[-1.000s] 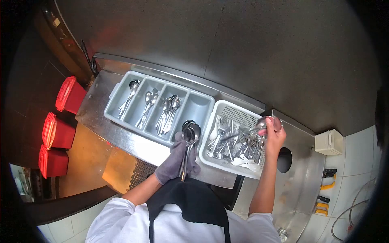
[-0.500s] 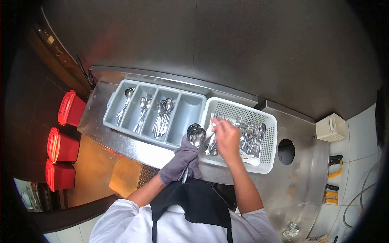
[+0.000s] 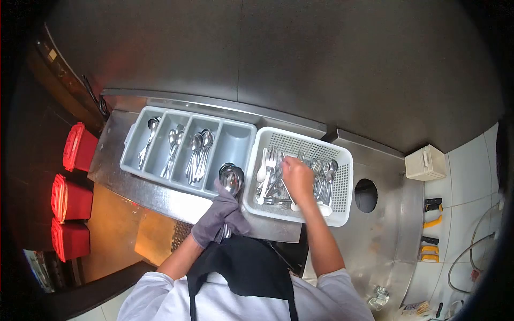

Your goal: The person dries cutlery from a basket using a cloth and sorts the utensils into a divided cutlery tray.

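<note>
My left hand (image 3: 220, 216), covered by a grey glove or cloth, is closed around a bundle of large spoons (image 3: 231, 179). Their bowls point up, near the front of the rightmost compartment of the grey cutlery tray (image 3: 134, 167). Inside the white perforated basket (image 3: 342, 215), my right hand (image 3: 298, 179) is bare, its fingers pinched among mixed metal cutlery (image 3: 324, 179). What they grip is too small to make out. A fork (image 3: 271, 160) and a white spoon (image 3: 262, 174) lie left of that hand. Smaller spoons (image 3: 201, 152) fill the tray's other three compartments in loose groups.
Tray and basket stand side by side on a steel counter (image 3: 383, 235) with a round hole (image 3: 366, 196) at right. Red lidded bins (image 3: 72, 198) stand at left. A cream container (image 3: 425, 163) and yellow-and-black handled tools (image 3: 431, 251) are by the tiled wall.
The view has shifted, so the tray and basket appear further left. My left hand has moved slightly left with the spoons. My right hand is further right inside the basket, uncovering a fork.
</note>
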Tool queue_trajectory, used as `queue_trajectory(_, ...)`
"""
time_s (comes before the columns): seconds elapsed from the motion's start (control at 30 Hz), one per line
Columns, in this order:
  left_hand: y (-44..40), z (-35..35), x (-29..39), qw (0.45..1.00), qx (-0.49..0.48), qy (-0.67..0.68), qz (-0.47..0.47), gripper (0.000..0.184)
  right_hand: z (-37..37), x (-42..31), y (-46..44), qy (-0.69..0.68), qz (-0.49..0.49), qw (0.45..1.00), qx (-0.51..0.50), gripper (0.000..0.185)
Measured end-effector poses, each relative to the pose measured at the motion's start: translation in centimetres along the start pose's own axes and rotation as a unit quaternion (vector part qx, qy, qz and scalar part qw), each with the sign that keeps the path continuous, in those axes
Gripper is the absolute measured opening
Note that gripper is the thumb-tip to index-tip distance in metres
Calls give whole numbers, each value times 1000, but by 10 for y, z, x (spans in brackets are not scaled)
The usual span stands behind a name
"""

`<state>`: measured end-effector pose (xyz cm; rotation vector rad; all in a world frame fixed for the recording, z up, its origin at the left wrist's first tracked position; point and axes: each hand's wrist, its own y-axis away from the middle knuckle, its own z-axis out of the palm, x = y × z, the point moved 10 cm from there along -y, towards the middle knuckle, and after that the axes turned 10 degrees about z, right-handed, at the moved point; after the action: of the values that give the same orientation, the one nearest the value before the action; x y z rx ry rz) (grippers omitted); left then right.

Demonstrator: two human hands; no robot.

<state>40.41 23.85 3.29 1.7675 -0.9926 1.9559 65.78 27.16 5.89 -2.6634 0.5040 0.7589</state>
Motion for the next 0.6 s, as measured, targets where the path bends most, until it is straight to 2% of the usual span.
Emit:
queue_trajectory(0.07, 21, -5, -50, 981, 51, 145, -123, 11, 38, 89, -3, 183, 75, 974, -112, 15)
queue_trajectory(0.1, 33, -7, -74, 956, 90, 213, -179, 12, 41, 110, 0, 205, 110, 963, -137, 15)
queue_trajectory(0.17, 26, -10, -63, 962, 99, 188, -174, 13, 50, 144, 12, 248, 183, 933, -187, 16)
queue_trajectory(0.27, 32, -12, -73, 930, 138, 272, -204, 13, 103, 168, 23, 159, 173, 943, -238, 20)
queue_trajectory(0.37, 30, -5, -70, 906, 131, 334, -223, 11, 106, 128, 32, -141, 289, 912, -255, 23)
queue_trajectory(0.4, 29, -5, -68, 906, 131, 335, -225, 12, 110, 121, 35, -169, 270, 911, -263, 25)
queue_trajectory(0.47, 24, -4, -64, 905, 129, 336, -228, 12, 83, 102, 24, -40, 107, 982, -150, 27)
queue_trajectory(0.5, 21, -6, -56, 909, 153, 312, -230, 16, 70, 91, 22, 27, 21, 995, -90, 27)
queue_trajectory(0.53, 17, -6, -44, 912, 178, 289, -232, 21, 62, 96, 19, 108, 36, 992, -57, 29)
queue_trajectory(0.57, 16, -9, -38, 913, 202, 265, -234, 27, 59, 100, 17, 147, 37, 986, -67, 28)
queue_trajectory(0.6, 16, -10, -40, 928, 179, 241, -219, 27, 54, 102, 12, 185, 37, 979, -77, 27)
